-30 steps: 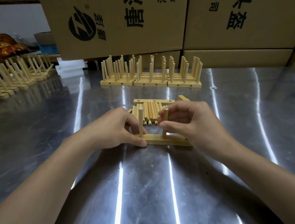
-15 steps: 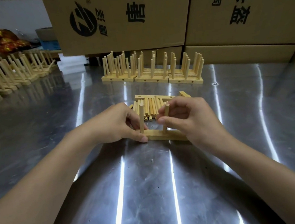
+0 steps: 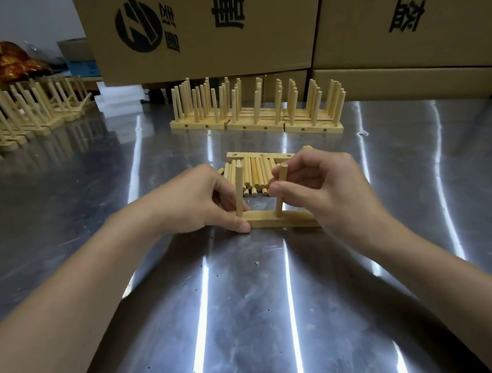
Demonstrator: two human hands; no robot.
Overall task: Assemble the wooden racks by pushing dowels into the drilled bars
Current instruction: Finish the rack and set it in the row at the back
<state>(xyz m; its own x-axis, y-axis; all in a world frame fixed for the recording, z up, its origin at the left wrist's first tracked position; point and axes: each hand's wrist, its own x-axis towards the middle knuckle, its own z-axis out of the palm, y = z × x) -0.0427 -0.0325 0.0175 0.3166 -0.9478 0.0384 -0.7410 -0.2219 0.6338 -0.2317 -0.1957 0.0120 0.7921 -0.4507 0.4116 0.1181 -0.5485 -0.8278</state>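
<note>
A drilled wooden bar (image 3: 268, 218) lies flat on the steel table in front of me. Two dowels stand upright in it. My left hand (image 3: 197, 202) grips the left dowel (image 3: 239, 188) near its foot, thumb pressed against the bar's left end. My right hand (image 3: 321, 187) pinches the right dowel (image 3: 280, 191) between thumb and fingers, and covers the bar's right end. Just behind lies a pile of loose dowels (image 3: 254, 174) against another drilled bar (image 3: 261, 155).
Three finished racks (image 3: 256, 110) stand in a row farther back. More assembled racks (image 3: 20, 115) line the left edge. Large cardboard boxes (image 3: 280, 13) wall off the back. White foam blocks (image 3: 121, 97) sit at the back left.
The right dowel has sunk a little deeper into the bar and stands straighter. Both hands keep their hold, and the view has shifted slightly.
</note>
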